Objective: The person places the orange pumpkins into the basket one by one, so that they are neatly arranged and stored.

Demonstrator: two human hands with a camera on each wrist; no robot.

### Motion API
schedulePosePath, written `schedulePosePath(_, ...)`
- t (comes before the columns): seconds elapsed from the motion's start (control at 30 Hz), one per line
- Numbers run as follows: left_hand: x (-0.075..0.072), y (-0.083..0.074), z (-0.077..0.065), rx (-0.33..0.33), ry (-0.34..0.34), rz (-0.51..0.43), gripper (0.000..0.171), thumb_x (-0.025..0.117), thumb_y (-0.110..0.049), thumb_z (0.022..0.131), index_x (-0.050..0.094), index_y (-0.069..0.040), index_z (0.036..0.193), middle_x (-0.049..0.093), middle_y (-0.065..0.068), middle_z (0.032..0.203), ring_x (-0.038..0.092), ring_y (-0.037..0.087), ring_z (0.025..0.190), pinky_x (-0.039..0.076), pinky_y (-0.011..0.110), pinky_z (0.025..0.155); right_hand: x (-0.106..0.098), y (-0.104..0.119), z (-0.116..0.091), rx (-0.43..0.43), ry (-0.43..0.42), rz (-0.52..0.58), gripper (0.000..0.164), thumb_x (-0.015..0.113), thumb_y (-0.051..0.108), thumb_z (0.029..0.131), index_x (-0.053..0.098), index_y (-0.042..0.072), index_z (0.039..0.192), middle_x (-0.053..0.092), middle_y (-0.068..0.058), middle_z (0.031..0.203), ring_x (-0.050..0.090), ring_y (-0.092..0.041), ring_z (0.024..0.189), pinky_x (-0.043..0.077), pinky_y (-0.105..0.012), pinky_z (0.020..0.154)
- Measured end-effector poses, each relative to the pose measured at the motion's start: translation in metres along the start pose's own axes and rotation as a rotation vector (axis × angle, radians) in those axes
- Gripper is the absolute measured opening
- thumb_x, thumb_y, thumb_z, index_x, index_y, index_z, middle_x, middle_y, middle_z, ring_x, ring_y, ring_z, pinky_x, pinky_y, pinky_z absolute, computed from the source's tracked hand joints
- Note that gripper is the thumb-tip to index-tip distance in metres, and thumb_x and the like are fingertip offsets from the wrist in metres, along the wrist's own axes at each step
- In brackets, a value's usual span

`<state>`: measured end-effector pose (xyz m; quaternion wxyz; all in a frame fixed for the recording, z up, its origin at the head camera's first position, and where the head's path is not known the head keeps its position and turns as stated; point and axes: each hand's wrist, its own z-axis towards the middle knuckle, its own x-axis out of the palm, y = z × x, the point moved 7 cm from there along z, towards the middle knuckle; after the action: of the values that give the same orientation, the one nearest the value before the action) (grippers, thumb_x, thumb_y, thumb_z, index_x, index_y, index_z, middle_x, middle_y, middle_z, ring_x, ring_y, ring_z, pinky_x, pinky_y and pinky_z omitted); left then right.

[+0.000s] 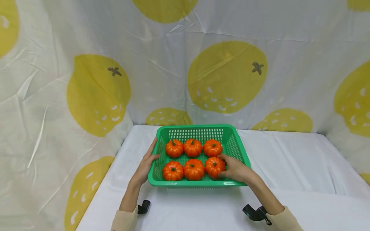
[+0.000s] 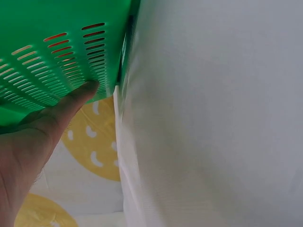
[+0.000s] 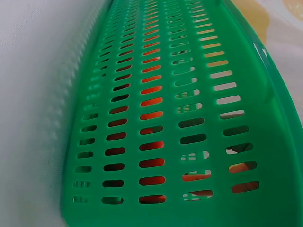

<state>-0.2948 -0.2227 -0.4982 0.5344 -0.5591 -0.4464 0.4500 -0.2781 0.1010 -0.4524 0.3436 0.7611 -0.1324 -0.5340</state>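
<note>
A green plastic basket [image 1: 199,183] with slotted walls holds several small orange pumpkins in a back row and a front row. At the basket's left side, my left hand [image 1: 143,166] grips the rim, thumb over the top edge. In the left wrist view a finger [image 2: 78,98] of that hand lies against the outer wall. Inside the basket, my right hand [image 1: 237,168] holds the front right pumpkin [image 1: 214,167], its fingers and thumb around the right side. From the right wrist, the basket's slotted wall [image 3: 156,137] hides this hand, with orange showing through the slots.
Under the basket is a table with a white cloth [image 1: 289,160]. White sheets with large yellow lemons [image 1: 228,77] hang behind it and at both sides. Black camera mounts [image 1: 255,213] stick out at both wrists, by the beige sleeves.
</note>
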Motion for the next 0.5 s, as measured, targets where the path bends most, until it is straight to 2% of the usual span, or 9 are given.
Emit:
schedulePosePath(0.2, 0.000, -0.003, 0.004, 0.026, 0.013, 0.005, 0.074, 0.040, -0.012, 0.103, 0.010, -0.034, 0.168, 0.000, -0.003, 0.177, 0.003, 0.032, 0.163, 0.012, 0.059, 0.127, 0.000, -0.002, 0.003, 0.004, -0.019, -0.017, 0.072, 0.080, 0.010, 0.083, 0.048, -0.010, 0.144, 0.058, -0.029, 0.142, 0.058, -0.042, 0.128, 0.047, -0.060, 0.108)
schedulePosePath(0.33, -0.004, -0.003, 0.002, 0.020, 0.002, 0.009, 0.074, 0.040, -0.012, 0.104, 0.010, -0.033, 0.168, -0.001, -0.001, 0.177, 0.001, 0.033, 0.163, 0.012, 0.061, 0.127, 0.003, 0.001, 0.008, -0.016, -0.008, -0.047, 0.076, 0.080, 0.015, 0.085, 0.044, -0.011, 0.147, 0.054, -0.031, 0.147, 0.054, -0.045, 0.133, 0.045, -0.061, 0.110)
schedulePosePath(0.5, -0.010, -0.004, 0.003, 0.020, -0.003, 0.061, 0.072, 0.040, -0.014, 0.106, 0.009, -0.033, 0.168, -0.001, -0.002, 0.177, 0.002, 0.033, 0.163, 0.013, 0.060, 0.127, -0.001, 0.005, 0.013, -0.044, -0.036, -0.065, 0.082, 0.080, 0.021, 0.085, 0.041, -0.012, 0.150, 0.051, -0.032, 0.148, 0.053, -0.048, 0.134, 0.046, -0.062, 0.109)
